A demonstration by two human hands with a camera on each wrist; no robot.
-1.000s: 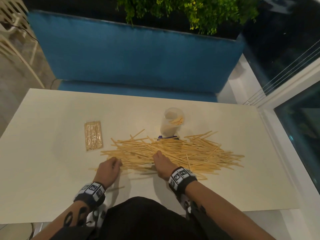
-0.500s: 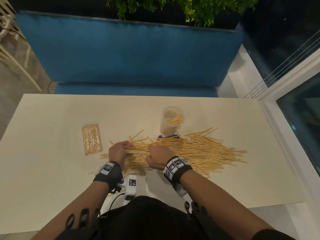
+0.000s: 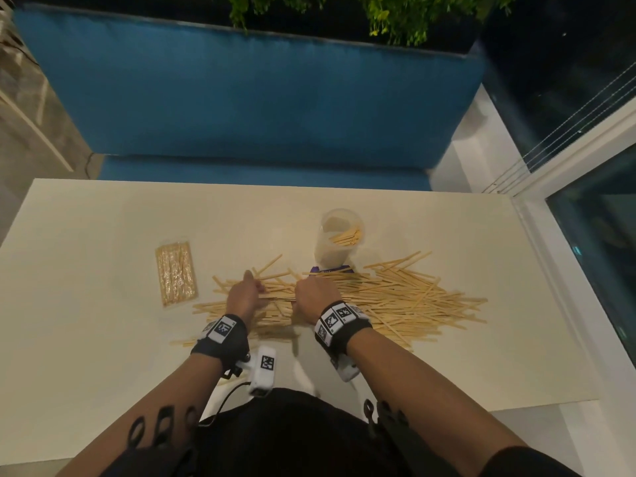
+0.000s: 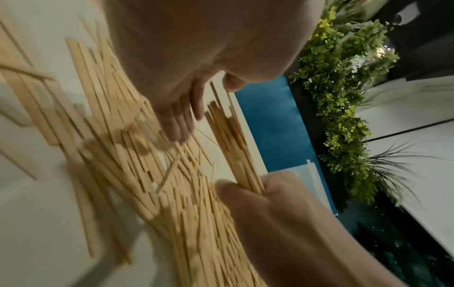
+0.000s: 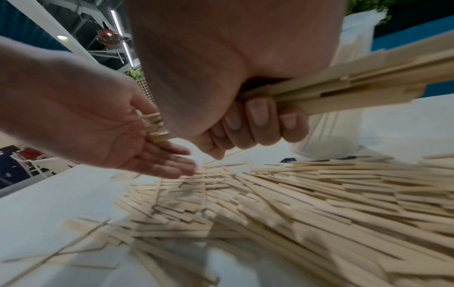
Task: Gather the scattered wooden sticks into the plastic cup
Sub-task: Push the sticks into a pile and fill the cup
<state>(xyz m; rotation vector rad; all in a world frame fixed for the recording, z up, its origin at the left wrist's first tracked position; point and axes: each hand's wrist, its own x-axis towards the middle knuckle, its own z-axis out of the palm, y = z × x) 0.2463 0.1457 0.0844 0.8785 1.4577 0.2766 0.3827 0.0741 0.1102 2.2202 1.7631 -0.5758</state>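
Right hand [image 3: 315, 296] is fisting a bundle of sticks [image 5: 356, 85], fingers [image 5: 260, 120] wrapped fully round it, lifted just above the pile. Left hand [image 3: 242, 297] is lying flat-open, fingers straight, palm against the bundle's near ends [image 5: 154, 126], gripping nothing.

Wooden sticks [image 3: 395, 297] are sprawling across the middle of the table [image 3: 86, 287], mostly to the right of both hands, some strays at the near left edge of the pile.

Plastic cup [image 3: 339, 241] is standing upright just behind the pile, a few sticks already leaning inside. Something small and purple [image 3: 332, 269] is sitting at its base, partly buried under sticks; can't tell what it is.

Clear packet of sticks [image 3: 176, 271] is lying apart on the left. Blue bench [image 3: 258, 98] is sitting behind the table, with plants [image 3: 395, 15] above it.
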